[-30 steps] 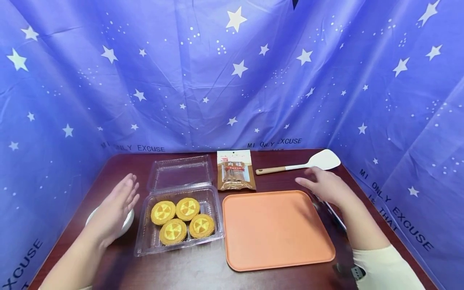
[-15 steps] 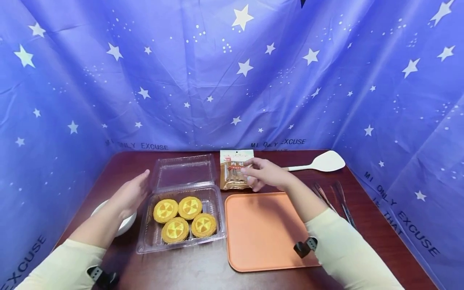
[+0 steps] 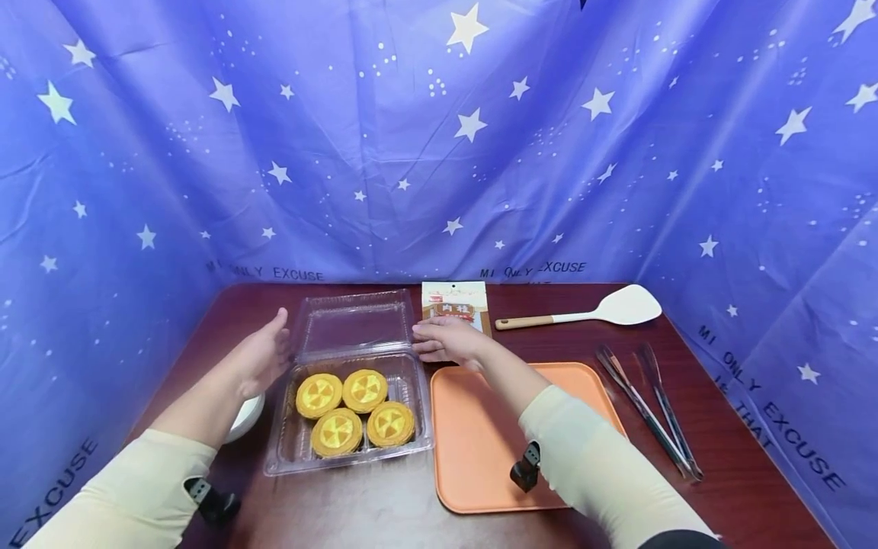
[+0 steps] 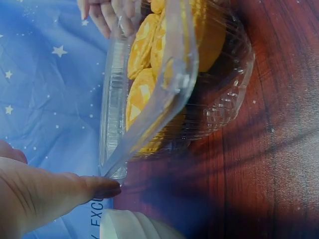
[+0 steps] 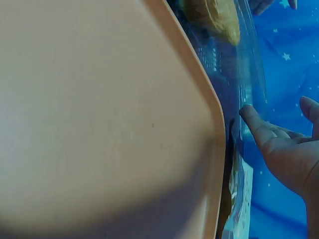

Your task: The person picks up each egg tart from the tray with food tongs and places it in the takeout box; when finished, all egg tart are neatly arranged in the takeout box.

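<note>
A clear plastic clamshell box (image 3: pixel 423 412) lies with its lid (image 3: pixel 357 324) folded back, several round yellow pastries (image 3: pixel 339 432) inside. My left hand (image 3: pixel 264 357) is at the box's left, near the hinge, fingers extended and holding nothing. In the left wrist view the left thumb (image 4: pixel 99 188) overlaps the box's corner. On the opposite side, my right hand (image 3: pixel 450 341) has its fingers stretched toward the hinge, holding nothing. It covers the lower part of a brown and white packet (image 3: pixel 456 297). In the right wrist view a fingertip overlaps the box's edge.
An orange tray (image 3: pixel 473 457) lies right of the box, under my right forearm. Metal tongs (image 3: pixel 658 427) rest farther right, and a white spatula (image 3: pixel 627 306) with a wooden handle lies behind. A white bowl (image 3: pixel 248 415) is partly hidden by my left forearm.
My right hand has swept left from near the spatula, past the packet, to the box's right side. My left hand has moved from over the bowl toward the box's left side.
</note>
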`<state>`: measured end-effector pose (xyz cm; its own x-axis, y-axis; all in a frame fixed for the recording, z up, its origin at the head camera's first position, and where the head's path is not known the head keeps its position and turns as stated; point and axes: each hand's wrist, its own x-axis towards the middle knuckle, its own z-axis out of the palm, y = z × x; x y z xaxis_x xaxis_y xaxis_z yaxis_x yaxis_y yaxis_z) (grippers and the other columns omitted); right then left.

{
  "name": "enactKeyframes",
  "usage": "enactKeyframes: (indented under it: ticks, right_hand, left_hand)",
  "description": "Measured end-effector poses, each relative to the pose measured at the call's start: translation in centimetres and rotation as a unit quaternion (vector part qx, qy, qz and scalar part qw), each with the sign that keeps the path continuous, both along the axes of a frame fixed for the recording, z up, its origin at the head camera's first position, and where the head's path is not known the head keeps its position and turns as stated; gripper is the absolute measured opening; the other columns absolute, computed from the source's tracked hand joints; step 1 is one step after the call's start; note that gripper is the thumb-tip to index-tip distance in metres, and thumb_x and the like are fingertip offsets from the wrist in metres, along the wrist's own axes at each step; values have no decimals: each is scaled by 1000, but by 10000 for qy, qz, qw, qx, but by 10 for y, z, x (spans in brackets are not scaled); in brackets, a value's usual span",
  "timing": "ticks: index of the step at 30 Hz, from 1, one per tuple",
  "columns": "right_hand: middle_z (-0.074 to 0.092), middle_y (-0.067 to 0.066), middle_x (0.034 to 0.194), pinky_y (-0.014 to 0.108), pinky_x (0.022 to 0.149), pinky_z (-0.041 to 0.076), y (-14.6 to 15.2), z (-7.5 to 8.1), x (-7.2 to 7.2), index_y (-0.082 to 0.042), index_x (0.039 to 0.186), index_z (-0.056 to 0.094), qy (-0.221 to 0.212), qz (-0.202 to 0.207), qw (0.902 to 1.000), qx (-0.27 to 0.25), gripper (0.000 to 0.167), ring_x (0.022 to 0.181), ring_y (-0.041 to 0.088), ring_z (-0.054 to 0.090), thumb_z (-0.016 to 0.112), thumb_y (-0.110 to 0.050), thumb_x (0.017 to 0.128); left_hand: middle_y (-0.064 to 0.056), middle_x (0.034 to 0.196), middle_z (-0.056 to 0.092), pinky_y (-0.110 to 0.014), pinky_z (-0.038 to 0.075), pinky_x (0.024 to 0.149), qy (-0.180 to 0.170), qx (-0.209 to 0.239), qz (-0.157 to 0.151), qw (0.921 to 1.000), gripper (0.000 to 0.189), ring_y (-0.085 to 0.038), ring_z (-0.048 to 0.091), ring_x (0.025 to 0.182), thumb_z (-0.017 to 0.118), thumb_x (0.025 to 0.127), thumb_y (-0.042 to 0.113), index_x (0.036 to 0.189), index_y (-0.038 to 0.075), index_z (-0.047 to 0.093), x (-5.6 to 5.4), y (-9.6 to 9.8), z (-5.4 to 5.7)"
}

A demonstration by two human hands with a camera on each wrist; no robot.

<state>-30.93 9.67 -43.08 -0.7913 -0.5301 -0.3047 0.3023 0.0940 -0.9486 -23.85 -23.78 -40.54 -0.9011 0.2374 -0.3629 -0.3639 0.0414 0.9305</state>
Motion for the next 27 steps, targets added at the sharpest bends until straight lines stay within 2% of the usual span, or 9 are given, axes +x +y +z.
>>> enactKeyframes:
  ticks: [5, 9, 15, 22, 27]
  right_hand:
    - [39, 27, 150, 43, 103, 49, -3, 3, 3, 8, 146, 33, 72, -116, 9998, -110, 56, 132, 38, 50, 54, -19, 101]
    - [42, 27, 148, 43, 101, 50, -2, 4, 2, 8, 145, 35, 126, -241, 9994, -226, 53, 132, 39, 50, 52, -17, 102]
    - [44, 25, 147, 42, 100, 51, 2, 7, 3, 6, 145, 36, 203, -447, 9979, -415, 52, 127, 41, 54, 52, -17, 102]
    - [49, 27, 141, 41, 99, 52, 5, 8, 4, 5, 145, 37, 138, -615, 9957, -681, 49, 127, 41, 54, 50, -14, 102]
    - [49, 24, 137, 42, 97, 53, 3, 8, 8, 2, 143, 43, 59, -674, 9941, -842, 45, 127, 42, 51, 51, -14, 101]
  left_hand:
    - [-27, 155, -26, -49, -5, 122, 29, 288, 241, 9993, 101, -43, -15, 147, 20, 96, 69, 146, -6, -26, -2, -3, 3]
    - [-25, 159, -20, -47, 1, 123, 160, 494, 494, 9974, 95, -40, -8, 150, 19, 99, 64, 148, -5, -23, 1, -4, 7]
    - [-23, 162, -9, -42, 11, 123, 386, 869, 877, 9916, 93, -37, 2, 151, 25, 100, 62, 152, -3, -17, 6, -6, 11]
    - [-24, 162, -5, -39, 15, 121, 535, 1041, 823, 9897, 89, -37, 4, 151, 24, 101, 60, 153, -2, -13, 10, -11, 9]
    - [-25, 162, -4, -36, 17, 120, 574, 1110, 810, 9888, 88, -37, 5, 151, 23, 101, 61, 154, -2, -8, 13, -12, 6]
